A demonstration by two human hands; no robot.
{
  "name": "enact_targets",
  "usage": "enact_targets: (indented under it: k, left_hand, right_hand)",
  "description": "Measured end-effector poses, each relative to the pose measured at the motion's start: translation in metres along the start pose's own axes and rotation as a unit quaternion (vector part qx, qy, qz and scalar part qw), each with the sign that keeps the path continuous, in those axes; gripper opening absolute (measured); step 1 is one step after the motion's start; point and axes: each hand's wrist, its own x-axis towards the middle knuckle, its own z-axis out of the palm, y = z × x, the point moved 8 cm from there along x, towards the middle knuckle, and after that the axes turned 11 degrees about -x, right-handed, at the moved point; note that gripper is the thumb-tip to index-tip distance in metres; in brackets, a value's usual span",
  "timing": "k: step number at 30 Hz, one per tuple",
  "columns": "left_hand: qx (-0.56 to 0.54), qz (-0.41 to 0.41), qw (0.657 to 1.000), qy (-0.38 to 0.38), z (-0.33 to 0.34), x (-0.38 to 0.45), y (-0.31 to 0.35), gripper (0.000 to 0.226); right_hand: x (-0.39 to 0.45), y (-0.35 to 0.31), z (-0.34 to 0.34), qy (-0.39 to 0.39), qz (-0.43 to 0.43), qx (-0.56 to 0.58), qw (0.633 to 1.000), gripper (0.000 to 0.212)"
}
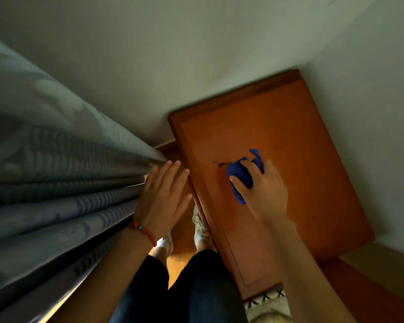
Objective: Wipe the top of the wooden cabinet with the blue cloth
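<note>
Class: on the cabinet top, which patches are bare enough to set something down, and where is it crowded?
Bare: the far end of the cabinet top by the walls, and the near end beside the right forearm. Crowded: the middle, where the right hand presses the cloth by a dark mark.

Cabinet (pixel 289 141) in wall corner; cloth (pixel 240 173) on its top under right hand (pixel 264 190); curtain (pixel 56 171) left, touching left hand (pixel 163 197).

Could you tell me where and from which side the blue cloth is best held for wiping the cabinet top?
Probably over its bunched middle, from above, as the right hand does now: the blue cloth lies wadded flat on the wooden cabinet top, so spread fingers pressing down cover most of it. Its loose end trails toward the wall.
</note>
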Motion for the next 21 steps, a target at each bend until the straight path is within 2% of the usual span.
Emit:
enact_targets:
  k: [5,8,16,21]
  left_hand:
    - [-0.004,-0.008,1.0,-0.008,-0.042,-0.021,0.024,0.053]
    - [-0.005,-0.013,1.0,-0.005,-0.064,-0.033,0.034,0.052]
    - [0.016,-0.047,0.998,0.024,-0.096,-0.058,0.056,0.052]
    - [0.001,-0.083,0.995,0.057,-0.108,-0.085,0.065,0.053]
  right_hand:
    - [-0.03,-0.004,-0.051,-0.002,0.008,0.012,1.0,0.041]
    - [-0.045,-0.01,-0.069,-0.038,0.013,0.024,0.999,0.044]
    - [-0.062,-0.021,-0.096,-0.08,-0.035,0.015,0.996,0.05]
    - [-0.076,-0.033,-0.119,-0.051,-0.068,0.001,0.996,0.048]
